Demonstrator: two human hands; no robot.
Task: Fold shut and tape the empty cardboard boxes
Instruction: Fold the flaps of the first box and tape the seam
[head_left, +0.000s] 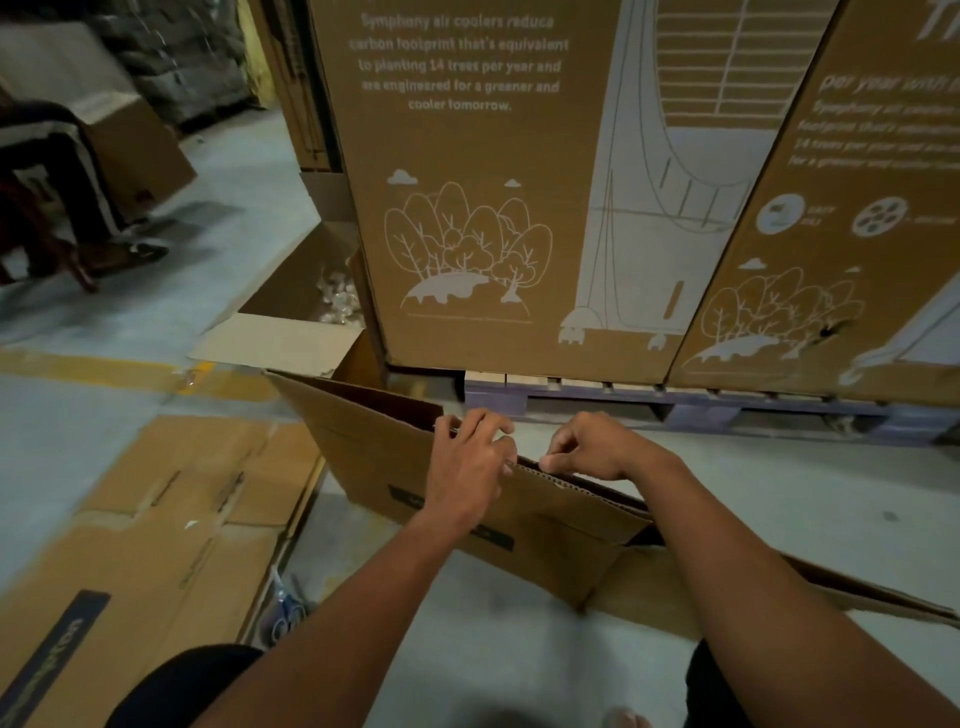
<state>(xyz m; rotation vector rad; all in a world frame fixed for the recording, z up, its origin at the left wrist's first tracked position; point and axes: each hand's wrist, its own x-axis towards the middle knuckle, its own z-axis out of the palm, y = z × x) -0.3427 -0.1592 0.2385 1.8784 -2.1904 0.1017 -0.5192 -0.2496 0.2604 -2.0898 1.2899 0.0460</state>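
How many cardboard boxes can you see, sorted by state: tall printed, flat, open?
Tall printed boxes on the pallet: 2
Flat boxes: 2, one on the floor, one held by left hand and right hand at
Open boxes: 1
Total: 5

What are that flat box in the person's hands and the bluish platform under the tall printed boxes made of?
The flat box looks like brown corrugated cardboard, matte: the wavy fluting shows along the top edge that the left hand and right hand pinch. The platform seems to be a pallet, probably painted wood or plastic; its dull bluish-purple surface and slotted gaps leave that open.
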